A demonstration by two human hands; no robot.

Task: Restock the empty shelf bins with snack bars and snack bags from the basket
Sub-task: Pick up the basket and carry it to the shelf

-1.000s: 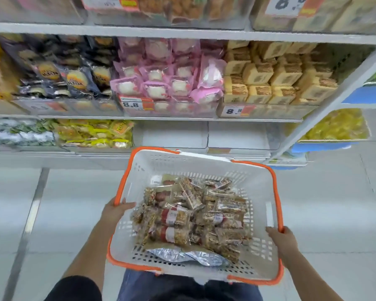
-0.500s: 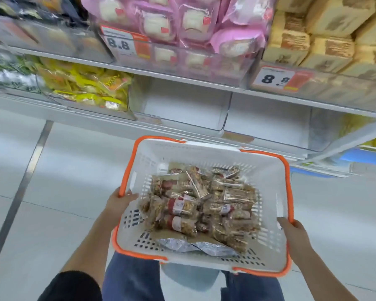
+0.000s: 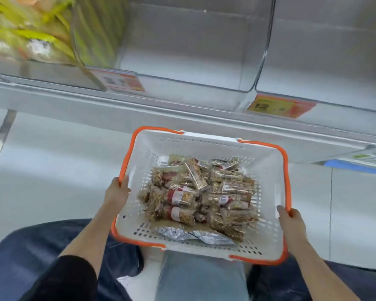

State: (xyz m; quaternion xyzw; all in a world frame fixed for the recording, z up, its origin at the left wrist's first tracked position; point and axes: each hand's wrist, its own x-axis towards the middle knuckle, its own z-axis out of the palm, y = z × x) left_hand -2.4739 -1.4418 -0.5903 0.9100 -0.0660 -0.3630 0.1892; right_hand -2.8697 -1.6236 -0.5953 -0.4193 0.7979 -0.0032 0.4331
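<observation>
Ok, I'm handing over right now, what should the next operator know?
Left hand grips the basket by its left rim; right hand grips the right rim.
Snack bars fill the basket, over silver snack bags.
Two empty bins, and, sit on the shelf just ahead.
Done: basket brought up to the bins.
Left: all stocking; nothing is in either bin yet.

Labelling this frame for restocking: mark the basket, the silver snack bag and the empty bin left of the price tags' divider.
basket [image 3: 204,146]: head view, bare far wall.
silver snack bag [image 3: 206,236]: head view, foil middle.
empty bin [image 3: 182,51]: head view, bare floor.
</observation>
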